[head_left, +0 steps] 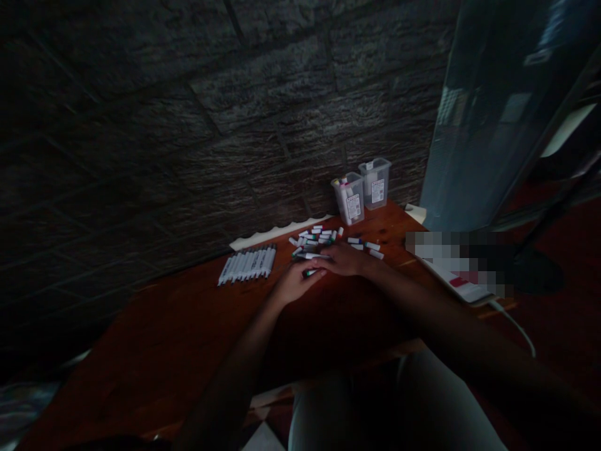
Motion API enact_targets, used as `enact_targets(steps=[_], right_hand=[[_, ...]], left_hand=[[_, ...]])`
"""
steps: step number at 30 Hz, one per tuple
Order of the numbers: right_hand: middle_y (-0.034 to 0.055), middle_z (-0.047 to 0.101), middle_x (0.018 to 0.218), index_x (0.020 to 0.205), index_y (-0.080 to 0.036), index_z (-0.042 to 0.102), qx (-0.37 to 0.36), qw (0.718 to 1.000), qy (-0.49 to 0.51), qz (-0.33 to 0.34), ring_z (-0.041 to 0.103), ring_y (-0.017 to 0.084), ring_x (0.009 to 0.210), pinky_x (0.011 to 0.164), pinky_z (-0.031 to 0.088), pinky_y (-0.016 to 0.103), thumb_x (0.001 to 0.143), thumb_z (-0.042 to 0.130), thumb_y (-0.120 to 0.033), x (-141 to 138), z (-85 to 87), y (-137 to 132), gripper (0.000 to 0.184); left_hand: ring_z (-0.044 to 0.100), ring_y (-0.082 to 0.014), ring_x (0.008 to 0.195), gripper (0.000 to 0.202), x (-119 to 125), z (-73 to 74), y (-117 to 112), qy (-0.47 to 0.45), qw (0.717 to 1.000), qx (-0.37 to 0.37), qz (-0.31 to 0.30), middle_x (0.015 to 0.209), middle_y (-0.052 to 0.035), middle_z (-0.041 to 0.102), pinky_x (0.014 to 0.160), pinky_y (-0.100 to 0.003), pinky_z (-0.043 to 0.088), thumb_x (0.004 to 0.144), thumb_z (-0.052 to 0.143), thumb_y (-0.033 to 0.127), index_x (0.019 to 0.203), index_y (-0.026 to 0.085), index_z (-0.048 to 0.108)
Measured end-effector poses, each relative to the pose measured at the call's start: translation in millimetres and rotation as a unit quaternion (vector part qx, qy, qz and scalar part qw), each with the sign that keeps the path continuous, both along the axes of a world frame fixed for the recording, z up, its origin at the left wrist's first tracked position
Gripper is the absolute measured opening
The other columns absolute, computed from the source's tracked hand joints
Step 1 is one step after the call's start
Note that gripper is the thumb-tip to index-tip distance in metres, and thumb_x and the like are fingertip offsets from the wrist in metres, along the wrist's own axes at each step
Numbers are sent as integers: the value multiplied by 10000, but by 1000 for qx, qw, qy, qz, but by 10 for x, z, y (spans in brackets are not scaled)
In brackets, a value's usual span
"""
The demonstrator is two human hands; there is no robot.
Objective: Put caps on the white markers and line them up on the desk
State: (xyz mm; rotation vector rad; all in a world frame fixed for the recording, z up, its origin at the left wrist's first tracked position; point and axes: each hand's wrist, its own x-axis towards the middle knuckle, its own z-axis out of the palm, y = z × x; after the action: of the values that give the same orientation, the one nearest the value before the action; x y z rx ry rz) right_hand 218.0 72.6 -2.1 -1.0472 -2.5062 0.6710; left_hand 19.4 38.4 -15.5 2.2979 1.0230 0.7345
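Observation:
A loose pile of white markers (315, 242) with coloured caps lies on a reddish wooden table (178, 326) near the stone wall. My left hand (295, 282) rests just in front of the pile, fingers curled round a marker with a dark cap. My right hand (345, 258) lies beside it over the pile's near edge, fingers bent down onto the markers; what it grips is hidden. A neat row of white markers (248, 264) lies side by side to the left of both hands.
Two clear plastic tubs (350, 198) (375, 182) stand against the dark stone wall (188, 125) behind the pile, one holding markers. A white device (462, 287) with a cable lies at the right. A pale curtain (493, 113) hangs beyond it.

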Motion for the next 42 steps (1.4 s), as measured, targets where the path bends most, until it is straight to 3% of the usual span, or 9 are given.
enact_targets(steps=[23, 35, 42], right_hand=[[123, 717, 918, 965, -144, 715, 3, 999, -20, -27, 612, 195, 803, 690, 364, 302, 963, 351, -528, -4, 28, -21, 529], [145, 705, 974, 1000, -123, 698, 10, 999, -32, -20, 622, 223, 865, 744, 395, 330, 975, 326, -506, -4, 70, -42, 535], [150, 707, 956, 977, -112, 714, 0, 1000, -30, -10, 620, 221, 875, 749, 387, 330, 980, 354, -457, 14, 155, -97, 498]], left_hand=[[669, -183, 989, 242, 9, 1, 19, 18, 1000, 12, -6, 1103, -51, 721, 941, -354, 513, 916, 589, 323, 1096, 192, 684], [663, -182, 971, 235, 27, 54, -34, 56, 998, 11, 14, 1075, -54, 717, 910, -346, 516, 915, 589, 344, 1079, 199, 675], [666, -176, 904, 240, 44, 95, -65, 88, 995, 26, 38, 1018, -53, 724, 817, -316, 525, 894, 613, 353, 1071, 201, 672]])
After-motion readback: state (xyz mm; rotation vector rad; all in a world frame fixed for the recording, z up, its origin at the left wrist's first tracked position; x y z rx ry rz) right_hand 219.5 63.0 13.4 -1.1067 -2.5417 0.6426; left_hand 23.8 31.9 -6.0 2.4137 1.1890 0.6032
